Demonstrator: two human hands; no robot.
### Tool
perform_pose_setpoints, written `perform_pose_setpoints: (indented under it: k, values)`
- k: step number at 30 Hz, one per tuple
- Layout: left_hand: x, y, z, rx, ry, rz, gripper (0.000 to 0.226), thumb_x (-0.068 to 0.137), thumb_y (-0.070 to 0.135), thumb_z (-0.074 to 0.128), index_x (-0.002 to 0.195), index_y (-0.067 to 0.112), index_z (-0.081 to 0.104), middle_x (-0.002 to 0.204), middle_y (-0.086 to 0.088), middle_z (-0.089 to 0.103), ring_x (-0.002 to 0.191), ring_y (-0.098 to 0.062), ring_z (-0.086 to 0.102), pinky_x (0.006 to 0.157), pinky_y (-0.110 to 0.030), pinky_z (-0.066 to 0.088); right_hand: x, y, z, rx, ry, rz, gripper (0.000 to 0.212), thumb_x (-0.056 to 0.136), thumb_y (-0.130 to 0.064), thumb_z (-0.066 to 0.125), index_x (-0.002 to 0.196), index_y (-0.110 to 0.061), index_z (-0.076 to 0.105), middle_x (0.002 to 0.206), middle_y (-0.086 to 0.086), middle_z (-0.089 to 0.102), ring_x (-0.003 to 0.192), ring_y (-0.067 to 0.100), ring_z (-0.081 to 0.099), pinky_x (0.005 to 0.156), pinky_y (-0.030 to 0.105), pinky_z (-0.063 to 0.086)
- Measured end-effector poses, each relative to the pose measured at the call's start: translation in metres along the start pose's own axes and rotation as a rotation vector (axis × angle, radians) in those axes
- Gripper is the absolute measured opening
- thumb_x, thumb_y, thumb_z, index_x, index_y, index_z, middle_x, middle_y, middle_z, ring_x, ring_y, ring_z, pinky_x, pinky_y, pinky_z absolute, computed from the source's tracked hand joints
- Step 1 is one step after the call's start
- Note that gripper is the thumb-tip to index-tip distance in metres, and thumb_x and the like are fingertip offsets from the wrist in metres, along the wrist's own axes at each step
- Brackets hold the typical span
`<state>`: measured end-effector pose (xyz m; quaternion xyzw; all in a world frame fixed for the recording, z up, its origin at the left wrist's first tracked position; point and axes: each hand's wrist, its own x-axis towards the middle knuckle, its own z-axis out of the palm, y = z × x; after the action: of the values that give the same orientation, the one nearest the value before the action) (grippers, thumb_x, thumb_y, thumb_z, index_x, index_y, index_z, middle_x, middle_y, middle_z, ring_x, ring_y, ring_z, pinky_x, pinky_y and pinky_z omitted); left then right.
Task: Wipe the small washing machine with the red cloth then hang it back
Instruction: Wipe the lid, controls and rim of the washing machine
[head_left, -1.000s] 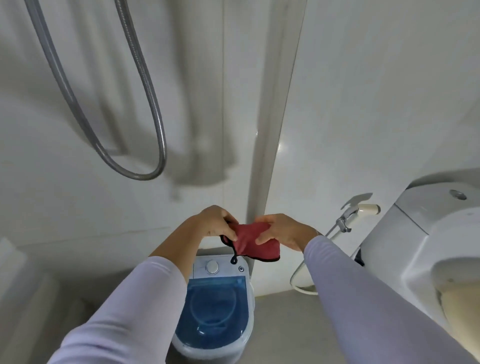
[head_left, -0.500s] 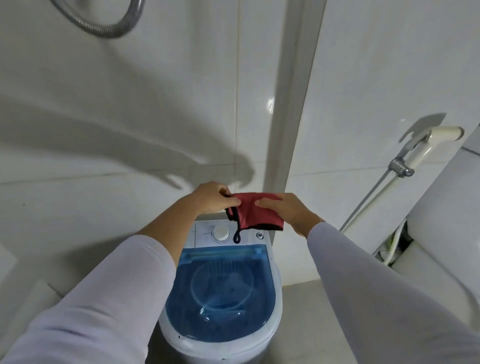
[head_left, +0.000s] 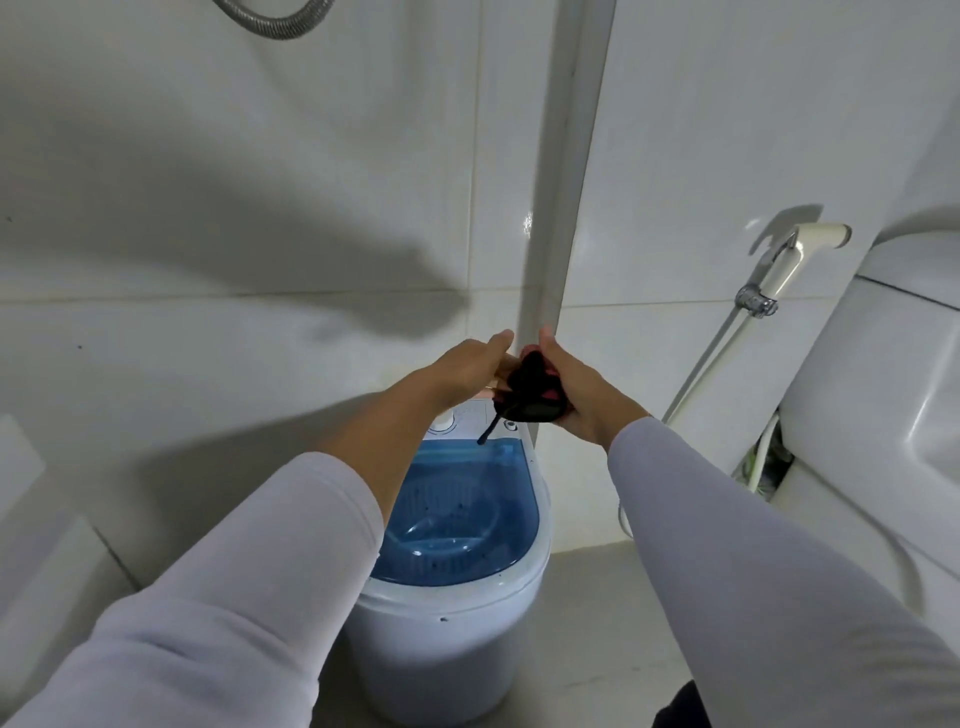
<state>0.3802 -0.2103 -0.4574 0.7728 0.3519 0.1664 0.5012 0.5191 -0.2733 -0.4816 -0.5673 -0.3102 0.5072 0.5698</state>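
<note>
Big white tiles (head_left: 260, 130) cover the walls (they shine a little). A white pipe (head_left: 566, 156) runs down the corner. A spray hose (head_left: 784, 265) hangs beside the white toilet (head_left: 883, 389). The floor (head_left: 597, 623) is grey.

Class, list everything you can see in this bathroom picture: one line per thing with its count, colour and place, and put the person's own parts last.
washing machine: one, white with a blue see-through lid, on the floor below the hands
cloth: one, red with dark edging, bunched between both hands
shower hose: one, silver, top left
pipe: one, white, upright in the wall corner
spray nozzle: one, cream, on the right wall
toilet: one, white, far right
sleeves: two, pale lilac
left hand: one, gripping the cloth
right hand: one, gripping the cloth
</note>
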Motion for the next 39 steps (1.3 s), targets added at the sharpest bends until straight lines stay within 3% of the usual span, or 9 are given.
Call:
perform_pose_setpoints:
  k: [5,9,11,14,16,19,26,33,39]
  values:
    - [-0.016,-0.001,0.003,-0.120,-0.071,-0.016,0.057,0.102,0.040,0.016,0.131,0.009,0.054,0.126,-0.006,0.060,0.113,-0.016,0.054,0.098,-0.035,0.040,-0.012,-0.001,0.000,-0.030,0.075,-0.039,0.025,0.082,-0.016,0.067,0.103,-0.005,0.058,0.104,0.016,0.066,0.086,0.026,0.068,0.072,0.032,0.058]
    - [-0.014,-0.023,0.004,0.264,0.072,-0.013,0.037,0.100,0.022,0.028,0.123,0.011,0.055,0.117,-0.005,0.061,0.108,-0.022,0.054,0.089,-0.033,0.039,-0.002,0.002,-0.007,-0.180,0.264,-0.111,0.009,0.079,-0.009,0.066,0.082,-0.012,0.058,0.093,0.011,0.063,0.083,0.022,0.063,0.085,0.035,0.054]
    - [-0.013,-0.045,0.003,0.502,0.103,-0.041,0.028,0.098,0.023,0.034,0.109,0.014,0.058,0.104,-0.003,0.056,0.098,-0.025,0.050,0.077,-0.030,0.036,0.008,0.006,-0.011,-0.365,0.360,-0.157,0.032,0.075,-0.014,0.068,0.104,-0.006,0.056,0.105,0.010,0.062,0.094,0.024,0.061,0.081,0.033,0.051]
    - [-0.006,-0.080,0.007,0.637,0.000,-0.134,0.030,0.097,0.029,0.041,0.119,0.010,0.049,0.122,-0.002,0.051,0.117,-0.028,0.046,0.089,-0.032,0.037,0.023,0.011,-0.015,-0.625,0.433,-0.234,0.052,0.077,-0.011,0.065,0.119,-0.002,0.036,0.107,0.008,0.052,0.093,0.024,0.056,0.074,0.030,0.048]
    - [-0.002,-0.098,0.012,0.704,-0.041,-0.208,0.057,0.098,0.034,0.041,0.147,0.011,0.024,0.155,-0.007,0.023,0.142,-0.027,0.025,0.111,-0.037,0.028,0.038,0.016,-0.016,-0.810,0.419,-0.269,0.046,0.080,-0.010,0.060,0.118,-0.003,0.036,0.108,0.013,0.054,0.094,0.029,0.058,0.076,0.036,0.052]
    - [0.006,-0.118,0.018,0.817,-0.063,-0.309,0.069,0.098,0.042,0.035,0.151,0.014,0.003,0.161,-0.009,0.001,0.147,-0.026,0.009,0.117,-0.046,0.021,0.065,0.023,-0.012,-1.048,0.360,-0.307,0.036,0.083,-0.007,0.052,0.118,-0.005,0.043,0.113,0.015,0.060,0.099,0.032,0.059,0.077,0.036,0.049]
    - [0.014,-0.124,0.032,0.944,-0.062,-0.405,0.068,0.098,0.050,0.026,0.152,0.016,0.002,0.160,-0.014,-0.002,0.147,-0.031,0.004,0.116,-0.050,0.022,0.115,0.048,-0.004,-1.150,0.238,-0.329,0.031,0.080,-0.004,0.049,0.104,-0.017,0.064,0.110,0.008,0.064,0.091,0.028,0.062,0.075,0.030,0.050]
    - [0.021,-0.123,0.019,0.922,-0.113,-0.400,0.066,0.097,0.051,0.024,0.152,0.019,0.007,0.160,-0.011,0.003,0.146,-0.030,0.013,0.117,-0.047,0.021,0.134,0.056,0.007,-1.330,0.082,-0.166,0.032,0.088,-0.016,0.050,0.120,-0.016,0.054,0.114,0.013,0.059,0.095,0.028,0.057,0.071,0.029,0.041]
    - [0.019,-0.125,0.024,0.957,-0.103,-0.414,0.066,0.097,0.051,0.022,0.152,0.019,0.005,0.160,-0.012,0.002,0.147,-0.030,0.010,0.116,-0.052,0.021,0.118,0.065,0.012,-1.468,0.062,-0.208,0.040,0.085,-0.005,0.048,0.120,-0.022,0.055,0.122,0.014,0.049,0.107,0.039,0.055,0.090,0.039,0.050]
